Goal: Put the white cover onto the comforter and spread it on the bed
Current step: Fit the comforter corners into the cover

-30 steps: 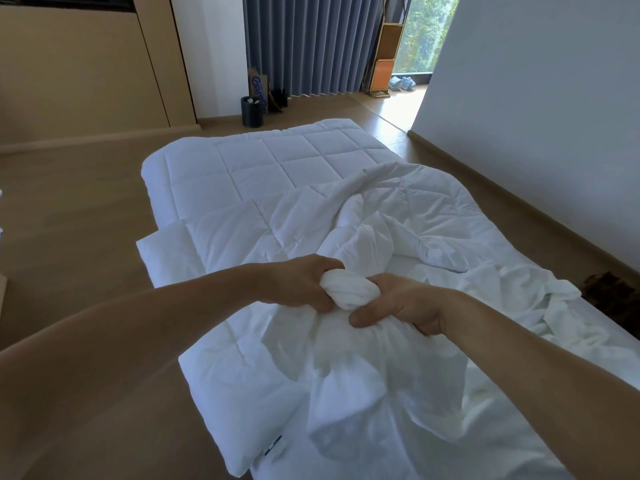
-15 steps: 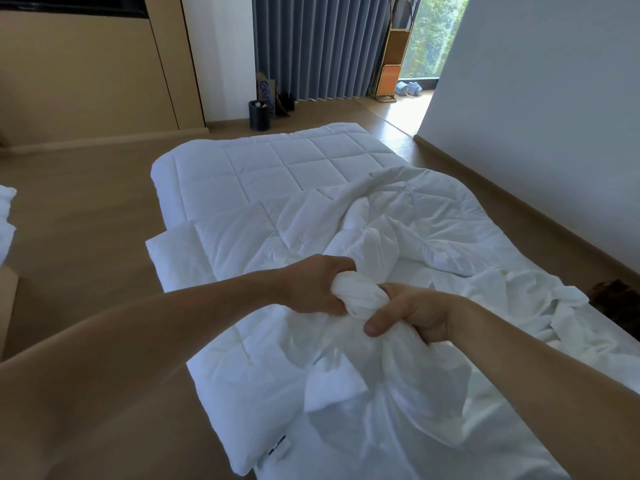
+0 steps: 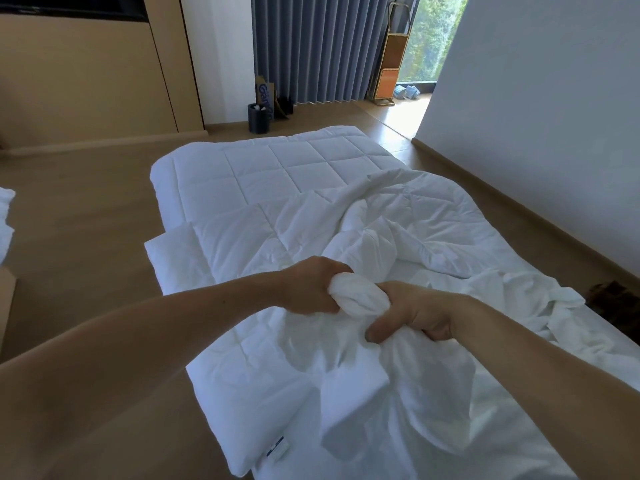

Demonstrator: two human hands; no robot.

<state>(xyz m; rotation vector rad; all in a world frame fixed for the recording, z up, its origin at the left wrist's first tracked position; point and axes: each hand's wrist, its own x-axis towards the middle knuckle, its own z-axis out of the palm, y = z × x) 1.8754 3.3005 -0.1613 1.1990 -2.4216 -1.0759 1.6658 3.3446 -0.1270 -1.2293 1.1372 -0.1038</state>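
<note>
A white quilted comforter (image 3: 277, 174) lies along the low bed, flat at the far end and rumpled in the middle. The thin white cover (image 3: 398, 386) is bunched over its near part and trails right in creases. My left hand (image 3: 308, 289) and my right hand (image 3: 412, 313) sit side by side above the bed's middle, both gripping one wad of white fabric (image 3: 356, 296) between them. Whether the wad holds only cover or also a comforter corner is hidden. A small label (image 3: 277, 452) shows at the comforter's near left edge.
Wooden floor (image 3: 86, 220) runs along the bed's left side, a grey wall (image 3: 554, 133) along the right. A dark bin (image 3: 258, 118) and a paper bag (image 3: 265, 98) stand by the blue curtain (image 3: 318, 46). Something white (image 3: 5, 220) sits at the left edge.
Both hands keep their grip on the same wad and have shifted slightly right and down in view. The fabric below them has sagged a little.
</note>
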